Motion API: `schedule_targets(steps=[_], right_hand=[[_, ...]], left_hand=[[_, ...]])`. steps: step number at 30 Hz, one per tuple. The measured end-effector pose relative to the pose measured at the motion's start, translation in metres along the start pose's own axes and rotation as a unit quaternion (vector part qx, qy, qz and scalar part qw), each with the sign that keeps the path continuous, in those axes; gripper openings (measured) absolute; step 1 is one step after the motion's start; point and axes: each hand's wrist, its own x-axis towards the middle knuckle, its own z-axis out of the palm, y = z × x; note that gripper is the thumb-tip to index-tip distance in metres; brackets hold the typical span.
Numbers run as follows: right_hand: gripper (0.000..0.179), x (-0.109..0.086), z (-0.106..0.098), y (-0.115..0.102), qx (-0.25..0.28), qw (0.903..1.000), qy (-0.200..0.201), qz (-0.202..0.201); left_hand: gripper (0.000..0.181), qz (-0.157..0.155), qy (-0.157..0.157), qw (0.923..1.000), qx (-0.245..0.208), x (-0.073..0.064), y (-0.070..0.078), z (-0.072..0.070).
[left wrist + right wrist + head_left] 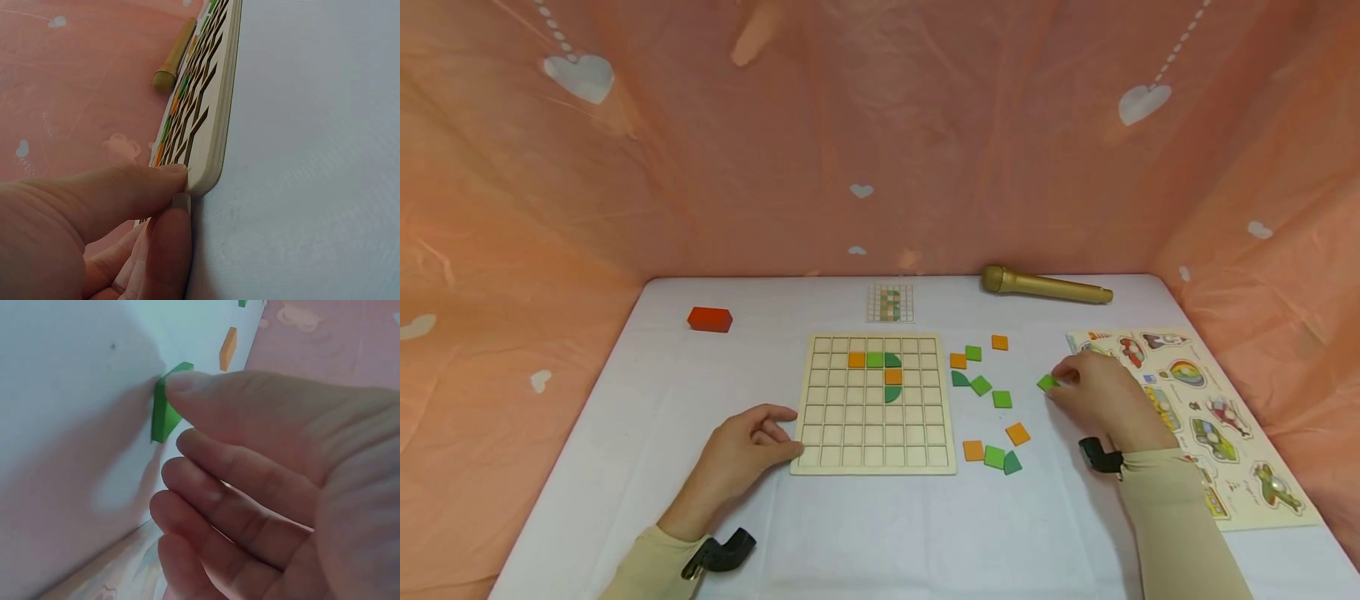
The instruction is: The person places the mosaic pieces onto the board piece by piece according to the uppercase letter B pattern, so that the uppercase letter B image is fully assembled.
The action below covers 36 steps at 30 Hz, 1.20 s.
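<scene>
A pale wooden grid board (853, 433) lies in the middle of the table. My left hand (741, 442) is at its left edge. The thumb overlaps the rim near the front corner, and another fingertip touches the side, as the left wrist view shows close up. On the board are orange squares (893, 377), a green square (875, 360) and dark green quarter-circles (892, 394). Out to the right, my right hand (1101, 396) pinches a light green square tile (169, 409) close over the table, thumb against its face and the other fingers curled below.
Loose orange, light green and dark green tiles (1002, 400) lie between board and right hand. Behind the board is a small pattern card (891, 303). A red block (710, 319) sits back left, a gold microphone (1052, 287) back right. A picture puzzle board (1240, 479) lies under the right forearm.
</scene>
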Motion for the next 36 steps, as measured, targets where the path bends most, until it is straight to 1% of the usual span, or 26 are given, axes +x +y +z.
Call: schedule_targets(steps=[7, 14, 20, 26, 31, 36], right_hand=[[0.032, 0.002, 0.003, 0.001, 0.007, 0.9998, -0.015, 0.015], [0.033, 0.003, 0.004, 0.0, 0.006, 0.9997, -0.016, 0.019], [0.031, 0.002, 0.003, -0.002, 0.011, 0.9992, -0.026, 0.029], [0.031, 0.002, 0.003, -0.005, 0.016, 0.9996, -0.02, 0.011], [0.028, 0.001, 0.007, -0.017, 0.02, 0.9997, -0.005, -0.01], [0.026, 0.01, 0.014, -0.046, 0.017, 0.9991, -0.002, -0.038]], left_hand=[[0.051, -0.002, 0.0, 1.0, 0.001, -0.001, 0.0, 0.0], [0.051, -0.005, 0.0, 1.0, -0.002, -0.001, 0.0, 0.0], [0.051, -0.001, 0.0, 1.0, -0.003, -0.002, 0.0, 0.0], [0.051, 0.0, 0.002, 1.0, -0.006, -0.003, -0.002, -0.001], [0.05, 0.005, 0.002, 1.0, -0.004, -0.001, -0.002, 0.0], [0.049, 0.01, 0.004, 0.9999, -0.004, -0.001, -0.002, 0.0]])
